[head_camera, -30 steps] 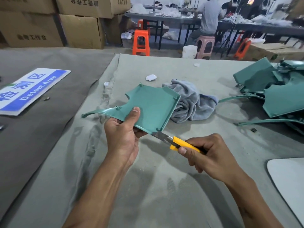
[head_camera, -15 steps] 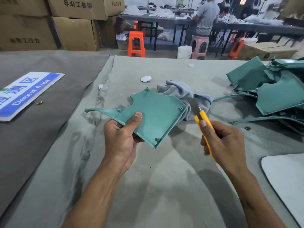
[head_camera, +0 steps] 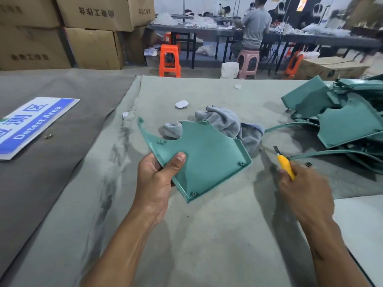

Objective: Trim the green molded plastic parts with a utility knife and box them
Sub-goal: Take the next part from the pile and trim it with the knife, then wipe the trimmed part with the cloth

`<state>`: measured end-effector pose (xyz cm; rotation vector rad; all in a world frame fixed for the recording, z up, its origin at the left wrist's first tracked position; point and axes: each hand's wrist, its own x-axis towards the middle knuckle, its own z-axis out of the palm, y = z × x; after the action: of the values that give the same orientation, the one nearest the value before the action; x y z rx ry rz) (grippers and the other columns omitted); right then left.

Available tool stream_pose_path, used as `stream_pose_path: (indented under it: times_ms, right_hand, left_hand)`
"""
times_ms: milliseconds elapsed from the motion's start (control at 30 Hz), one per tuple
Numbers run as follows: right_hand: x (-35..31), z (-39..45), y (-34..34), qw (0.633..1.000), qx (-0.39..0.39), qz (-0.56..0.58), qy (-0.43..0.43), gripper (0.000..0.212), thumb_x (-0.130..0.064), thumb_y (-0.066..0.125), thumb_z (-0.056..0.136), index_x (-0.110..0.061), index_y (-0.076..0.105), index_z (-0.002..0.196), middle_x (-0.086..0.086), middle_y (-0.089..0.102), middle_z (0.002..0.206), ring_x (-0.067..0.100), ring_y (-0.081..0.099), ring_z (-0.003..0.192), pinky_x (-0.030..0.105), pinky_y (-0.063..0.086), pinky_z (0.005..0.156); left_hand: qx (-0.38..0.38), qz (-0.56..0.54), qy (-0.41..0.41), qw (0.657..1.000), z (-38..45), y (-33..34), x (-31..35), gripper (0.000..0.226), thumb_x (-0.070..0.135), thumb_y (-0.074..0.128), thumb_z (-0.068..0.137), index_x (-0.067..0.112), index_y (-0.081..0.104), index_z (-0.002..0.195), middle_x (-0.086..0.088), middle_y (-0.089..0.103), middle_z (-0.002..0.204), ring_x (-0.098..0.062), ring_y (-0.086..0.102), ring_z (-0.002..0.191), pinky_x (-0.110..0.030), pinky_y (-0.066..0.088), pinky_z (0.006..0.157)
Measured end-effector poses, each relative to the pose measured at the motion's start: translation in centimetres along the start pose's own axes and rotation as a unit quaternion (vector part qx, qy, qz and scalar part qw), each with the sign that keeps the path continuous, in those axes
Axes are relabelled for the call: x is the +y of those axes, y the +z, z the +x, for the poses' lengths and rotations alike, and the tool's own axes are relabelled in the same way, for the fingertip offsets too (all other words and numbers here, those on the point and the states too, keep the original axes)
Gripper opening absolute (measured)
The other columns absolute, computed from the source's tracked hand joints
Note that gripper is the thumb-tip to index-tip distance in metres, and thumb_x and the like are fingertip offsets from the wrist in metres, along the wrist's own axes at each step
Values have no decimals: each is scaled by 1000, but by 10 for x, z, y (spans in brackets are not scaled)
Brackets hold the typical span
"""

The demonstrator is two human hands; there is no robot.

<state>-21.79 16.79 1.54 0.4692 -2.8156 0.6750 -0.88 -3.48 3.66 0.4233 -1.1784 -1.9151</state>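
Observation:
My left hand (head_camera: 156,181) grips a green molded plastic part (head_camera: 207,160) by its left edge, thumb on its inner face, and holds it above the felt-covered table (head_camera: 207,235). To the right, my right hand (head_camera: 304,191) holds a yellow utility knife (head_camera: 285,163) with its blade out and pointing up and away. The knife is apart from the part, a short way to its right. A pile of more green parts (head_camera: 348,121) lies at the far right of the table.
A grey cloth (head_camera: 228,123) lies behind the held part. A blue and white sign (head_camera: 31,125) lies at the left. A white board (head_camera: 364,230) sits at the right edge. Cardboard boxes (head_camera: 93,32) stand behind; a person sits at a far bench.
The knife left the part's lower edge and moved right, away from it. My left hand turned the part so its long tip points up and left.

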Motion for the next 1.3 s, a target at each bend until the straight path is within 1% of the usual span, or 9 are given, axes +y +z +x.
stream_pose_path:
  times_ms: [133,233,400,667,767,867,1033,1200,1300]
  right_hand:
    - [-8,-6,2,992,-39,-116,19,35,-36,60,98,-6,71,114,23,56,124,45,48,122,53,39,103]
    - [-17,-10,-4,991,27,43,-127,50,-51,59,98,-13,72,127,11,58,135,36,47,133,51,38,109]
    - [-52,-35,-18,725,-295,588,-205,37,-19,59,100,-21,71,135,9,76,122,24,74,110,35,62,89]
    - [-99,-78,-19,907,138,295,-266,24,-6,72,90,-6,69,114,-3,66,94,10,57,78,17,39,66]
    - [-116,-83,-31,901,-72,248,-348,53,-23,66,94,-14,57,145,-1,52,138,13,58,117,30,53,90]
    - [-115,-57,-51,792,-325,292,-427,45,-31,73,93,-20,70,136,-10,60,146,5,54,137,32,48,111]
    - [-132,39,-39,928,-118,264,-236,64,-71,65,78,-25,78,121,-9,78,118,10,72,110,41,58,98]
    - [-174,95,38,952,-269,24,-141,130,-99,63,50,-32,29,156,18,41,152,44,43,141,53,43,112]
    - [-193,96,74,942,-291,-33,-161,127,-88,65,40,-38,22,149,17,43,143,46,42,138,59,43,109]
  left_hand:
    - [-13,30,-2,999,-1,4,-2,29,21,72,79,13,74,107,-4,79,105,-19,76,95,-26,60,71]
    - [-21,31,-6,999,-3,8,-4,26,24,70,83,15,75,107,-6,78,108,-19,76,98,-28,60,74]
    - [-9,63,14,998,-5,14,-11,20,30,64,94,21,76,108,-3,79,106,-15,76,94,-22,58,71]
    - [-110,90,11,990,-17,25,-19,85,57,72,86,36,29,156,19,48,153,-1,50,137,-20,48,104]
    - [-185,-49,-88,978,-26,30,-16,90,60,83,72,22,51,148,-5,55,149,-27,51,139,-43,49,107]
    - [-82,-216,-159,960,-23,24,-9,55,28,94,65,2,72,108,-22,67,120,-38,62,118,-51,54,97]
    - [85,-346,-103,929,9,0,7,38,-8,52,75,5,81,95,-19,73,118,-40,72,105,-59,57,90]
    - [106,-334,-108,930,9,-3,5,41,-8,49,77,10,84,89,-16,74,117,-36,73,105,-59,56,91]
    - [75,-342,-111,930,9,-4,8,41,-5,54,79,11,81,105,-17,69,130,-37,68,117,-63,52,98]
